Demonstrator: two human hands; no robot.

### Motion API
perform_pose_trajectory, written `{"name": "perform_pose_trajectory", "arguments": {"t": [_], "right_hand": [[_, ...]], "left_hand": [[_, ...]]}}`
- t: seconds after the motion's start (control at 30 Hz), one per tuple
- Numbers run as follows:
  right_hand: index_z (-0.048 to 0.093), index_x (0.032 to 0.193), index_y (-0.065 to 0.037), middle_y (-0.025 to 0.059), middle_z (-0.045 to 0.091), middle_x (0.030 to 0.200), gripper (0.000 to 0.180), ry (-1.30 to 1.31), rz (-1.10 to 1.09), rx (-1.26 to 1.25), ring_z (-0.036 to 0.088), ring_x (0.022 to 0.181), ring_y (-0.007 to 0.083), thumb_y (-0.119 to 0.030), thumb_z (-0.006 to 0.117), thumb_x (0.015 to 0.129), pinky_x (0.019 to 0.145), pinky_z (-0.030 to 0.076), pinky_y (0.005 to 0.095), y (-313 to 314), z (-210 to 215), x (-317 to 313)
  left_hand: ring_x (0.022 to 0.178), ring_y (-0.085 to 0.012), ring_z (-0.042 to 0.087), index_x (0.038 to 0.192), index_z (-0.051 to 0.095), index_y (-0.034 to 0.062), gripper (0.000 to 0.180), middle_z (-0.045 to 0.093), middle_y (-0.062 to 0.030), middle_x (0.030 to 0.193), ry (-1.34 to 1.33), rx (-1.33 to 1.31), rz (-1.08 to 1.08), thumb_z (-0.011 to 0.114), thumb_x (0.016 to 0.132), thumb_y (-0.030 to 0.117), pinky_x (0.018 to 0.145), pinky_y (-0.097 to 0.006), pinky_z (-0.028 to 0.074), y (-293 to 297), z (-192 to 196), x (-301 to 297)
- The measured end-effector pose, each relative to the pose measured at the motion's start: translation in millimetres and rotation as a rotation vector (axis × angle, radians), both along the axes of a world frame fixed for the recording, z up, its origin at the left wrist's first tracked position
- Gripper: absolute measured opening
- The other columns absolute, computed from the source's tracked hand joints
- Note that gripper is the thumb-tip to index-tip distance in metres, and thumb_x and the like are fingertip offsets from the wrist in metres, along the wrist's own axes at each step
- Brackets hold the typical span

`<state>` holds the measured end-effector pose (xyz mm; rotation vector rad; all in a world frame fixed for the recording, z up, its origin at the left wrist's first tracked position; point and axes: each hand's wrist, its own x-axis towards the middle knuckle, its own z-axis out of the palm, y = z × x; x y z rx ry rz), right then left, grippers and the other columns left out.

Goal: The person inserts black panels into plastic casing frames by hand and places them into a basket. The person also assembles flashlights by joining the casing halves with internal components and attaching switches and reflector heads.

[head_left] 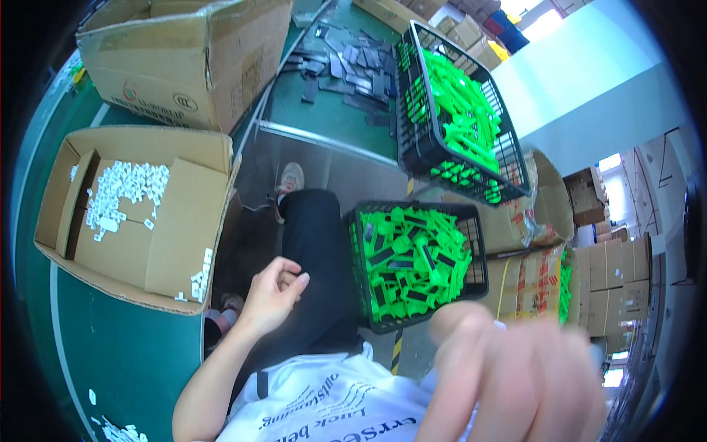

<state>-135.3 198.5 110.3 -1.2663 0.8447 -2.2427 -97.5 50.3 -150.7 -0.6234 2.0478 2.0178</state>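
Two black crates (482, 254) of green plastic parts, empty loosely curled left hand (274, 291), blurred right hand (515, 376) grip unclear

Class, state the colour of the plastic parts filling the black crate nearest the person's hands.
Bright green plastic parts, some with black strips, seen in the head view.

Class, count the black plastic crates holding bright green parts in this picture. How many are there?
2. One black crate sits beside the person's knee; the other black crate stands tilted behind it. More may be hidden among the cardboard boxes.

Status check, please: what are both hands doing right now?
Left hand loosely curled, empty, over lap. Right hand blurred near camera; grip unclear. Nearest: black crate of green parts.
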Motion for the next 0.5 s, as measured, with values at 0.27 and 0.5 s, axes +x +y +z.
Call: {"name": "perform_pose_trajectory", "arguments": {"t": [0.27, 0.5], "right_hand": [[0.071, 0.072, 0.004, 0.0180, 0.067, 0.078, 0.006, -0.150, -0.031, -0.374, 0.064, 0.074, 0.0272, 0.008, 0.074, 0.073, 0.063, 0.059, 0.0315, -11, -11, 23], [0.074, 0.082, 0.001, 0.0207, 0.070, 0.094, 0.005, -0.024, 0.110, -0.263, 0.066, 0.085, 0.0328, 0.005, 0.071, 0.081, 0.078, 0.060, 0.0365, -3, -27, -21]], "left_hand": [[0.072, -0.0101, 0.063, 0.112, 0.055, 0.0000, 0.025, 0.066, -0.0066, 0.086, -0.013, 0.044, -0.060, 0.064, 0.097, 0.017, 0.060, -0.025, 0.051, 11, 8, -5], [0.072, -0.0099, 0.063, 0.110, 0.055, -0.0002, 0.024, 0.067, -0.0072, 0.086, -0.046, 0.080, -0.069, 0.064, 0.096, 0.017, 0.061, -0.025, 0.052, 14, 9, -6]]}}
